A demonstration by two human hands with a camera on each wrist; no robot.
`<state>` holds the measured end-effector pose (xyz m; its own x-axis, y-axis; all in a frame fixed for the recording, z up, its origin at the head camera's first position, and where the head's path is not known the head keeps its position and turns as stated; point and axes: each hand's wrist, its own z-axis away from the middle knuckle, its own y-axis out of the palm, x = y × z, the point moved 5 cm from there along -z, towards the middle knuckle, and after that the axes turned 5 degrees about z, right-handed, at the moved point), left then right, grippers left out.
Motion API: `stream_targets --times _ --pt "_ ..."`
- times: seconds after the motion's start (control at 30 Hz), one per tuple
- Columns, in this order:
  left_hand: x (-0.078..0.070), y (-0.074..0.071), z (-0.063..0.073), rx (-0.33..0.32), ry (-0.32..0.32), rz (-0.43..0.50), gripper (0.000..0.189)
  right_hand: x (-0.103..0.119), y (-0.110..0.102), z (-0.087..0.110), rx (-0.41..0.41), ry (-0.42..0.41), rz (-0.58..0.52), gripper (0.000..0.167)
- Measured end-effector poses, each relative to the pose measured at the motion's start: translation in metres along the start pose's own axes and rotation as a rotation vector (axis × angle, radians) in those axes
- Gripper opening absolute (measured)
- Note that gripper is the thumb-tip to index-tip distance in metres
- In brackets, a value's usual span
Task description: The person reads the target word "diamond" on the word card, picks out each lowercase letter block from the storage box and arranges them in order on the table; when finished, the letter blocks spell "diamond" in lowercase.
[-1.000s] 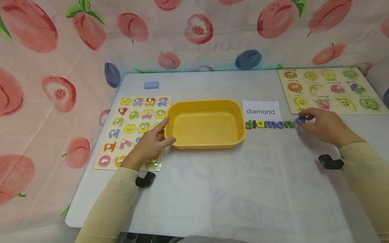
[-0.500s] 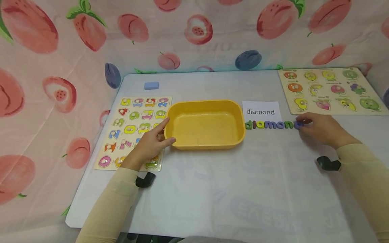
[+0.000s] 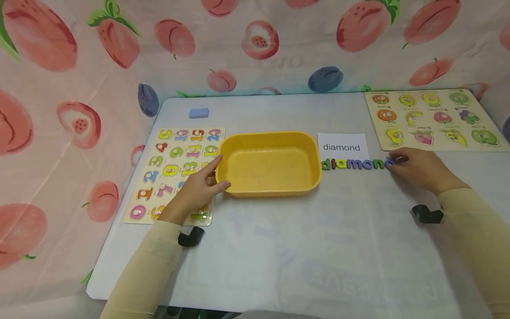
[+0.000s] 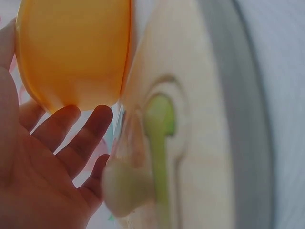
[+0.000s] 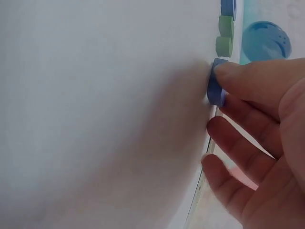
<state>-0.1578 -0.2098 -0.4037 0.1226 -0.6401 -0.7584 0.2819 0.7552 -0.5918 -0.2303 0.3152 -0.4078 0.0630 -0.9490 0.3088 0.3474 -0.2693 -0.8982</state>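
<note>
At the right end of a row of colored letters (image 3: 354, 164), my right hand (image 3: 418, 168) pinches a purple letter (image 3: 390, 163) between thumb and fingers. The letter stands right beside the green n (image 3: 378, 164) and lies on the table; the hand partly hides it. The right wrist view has the thumb on this letter (image 5: 217, 83), with the other fingers (image 5: 243, 148) loosely bent. My left hand (image 3: 195, 190) rests against the left end of a yellow basin (image 3: 268, 192), thumb and fingers spread along its side. In the left wrist view those fingers (image 4: 81, 143) lie nearly straight beside the basin (image 4: 76, 57).
A printed card reading "diamond" (image 3: 341, 145) lies behind the letters. Under the left hand is a number puzzle board (image 3: 171, 177). A fruit puzzle board (image 3: 434, 124) lies at the back right, a blue block (image 3: 198, 113) at the back left. Patterned cloth (image 3: 287, 40) hangs behind the table.
My right hand has moved slightly left with the purple letter, bringing it up to the end of the row next to the green n. The left hand and basin have stayed put.
</note>
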Motion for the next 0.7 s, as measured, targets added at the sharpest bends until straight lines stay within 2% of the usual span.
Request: stream_targets --times 0.2,0.47,0.7 --pt "0.0009 0.0008 0.0006 0.005 -0.001 0.005 0.085 -0.0004 0.0018 0.0007 0.016 0.005 0.005 0.047" --pt "0.0021 0.0001 0.0004 0.009 0.005 0.001 0.085 0.0020 0.0021 -0.0001 -0.003 -0.001 0.016 0.045" --pt "-0.0011 -0.0028 -0.0005 0.011 0.010 -0.002 0.085 0.0024 0.0021 -0.0013 0.023 0.034 0.004 0.048"
